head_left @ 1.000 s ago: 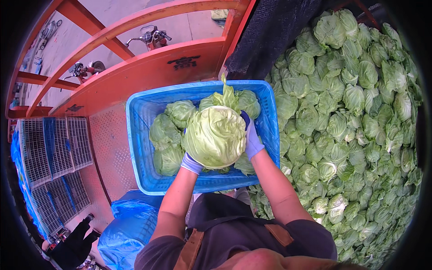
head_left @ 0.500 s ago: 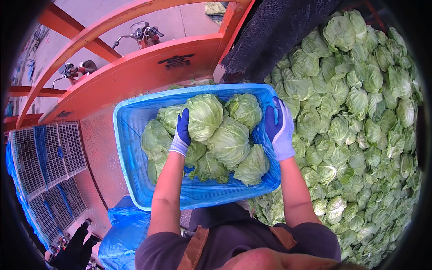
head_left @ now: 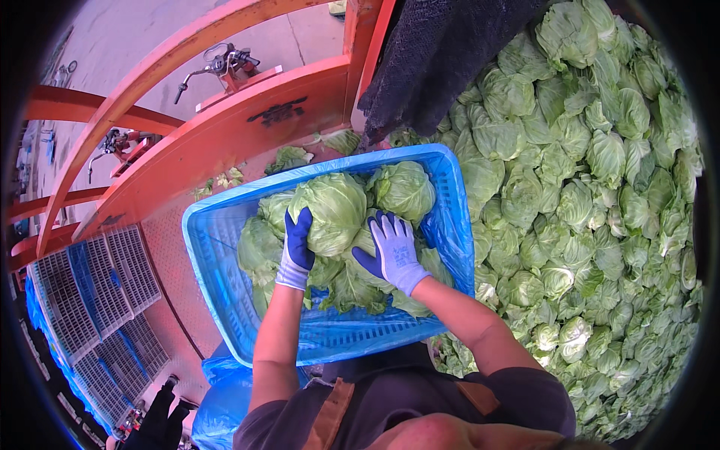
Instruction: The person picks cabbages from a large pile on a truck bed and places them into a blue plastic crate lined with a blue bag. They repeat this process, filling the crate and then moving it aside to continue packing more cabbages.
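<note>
A blue plastic crate (head_left: 212, 262), lined with blue film, stands in front of me with several green cabbages inside. My left hand (head_left: 297, 253), in a white and dark-blue glove, rests against the near left side of a large cabbage (head_left: 328, 210) on top of the pile. Gloved the same way, my right hand (head_left: 393, 253) lies with fingers spread over another cabbage, mostly covering it. Both hands are open; neither is wrapped round a cabbage. Beyond the right hand's fingertips sits another cabbage (head_left: 405, 189) in the crate's far right corner.
A large heap of cabbages (head_left: 577, 202) fills the right side. Dark netting (head_left: 442, 60) hangs at the back. An orange metal side panel (head_left: 225, 135) borders the far left. Grey slatted crates (head_left: 105, 277) stand left, and blue plastic film (head_left: 225, 405) lies near my legs.
My right hand has moved left, from the crate's right rim onto a cabbage inside. My left hand has slid slightly down the large cabbage's side. The view has shifted a little.
</note>
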### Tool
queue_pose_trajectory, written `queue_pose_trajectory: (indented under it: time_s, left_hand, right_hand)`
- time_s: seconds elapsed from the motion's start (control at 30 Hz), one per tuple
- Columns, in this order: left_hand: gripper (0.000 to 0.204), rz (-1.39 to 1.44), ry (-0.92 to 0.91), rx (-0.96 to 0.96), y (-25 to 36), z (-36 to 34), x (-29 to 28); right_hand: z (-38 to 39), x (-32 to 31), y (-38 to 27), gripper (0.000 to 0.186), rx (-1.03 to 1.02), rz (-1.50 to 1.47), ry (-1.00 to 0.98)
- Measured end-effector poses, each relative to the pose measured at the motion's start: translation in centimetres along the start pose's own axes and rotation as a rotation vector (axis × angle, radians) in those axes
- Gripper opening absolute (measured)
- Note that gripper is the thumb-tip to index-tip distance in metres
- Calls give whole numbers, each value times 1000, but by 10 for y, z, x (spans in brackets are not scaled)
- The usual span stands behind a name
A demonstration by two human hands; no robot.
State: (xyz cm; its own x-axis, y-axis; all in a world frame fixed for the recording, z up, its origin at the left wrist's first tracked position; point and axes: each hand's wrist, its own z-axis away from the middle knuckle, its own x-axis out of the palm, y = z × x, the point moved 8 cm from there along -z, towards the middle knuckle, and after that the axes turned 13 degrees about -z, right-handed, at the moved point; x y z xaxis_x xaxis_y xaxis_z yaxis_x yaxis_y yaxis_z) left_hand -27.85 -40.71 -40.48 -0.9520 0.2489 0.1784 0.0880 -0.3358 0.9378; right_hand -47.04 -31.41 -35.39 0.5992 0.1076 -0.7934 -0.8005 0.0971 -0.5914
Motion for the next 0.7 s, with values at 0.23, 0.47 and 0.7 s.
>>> queue_pose_trajectory:
  time_s: [0.23,0.47,0.7]
  left_hand:
    - [59,-455,219,225,-47,13,10]
    - [84,-306,237,-197,-25,-1,-7]
    - [104,-1087,114,-42,24,-21,42]
  right_hand:
    - [15,9,-9,69,-118,32,54]
    - [19,2,1,84,-24,-3,98]
    - [31,17,27,103,297,-98,31]
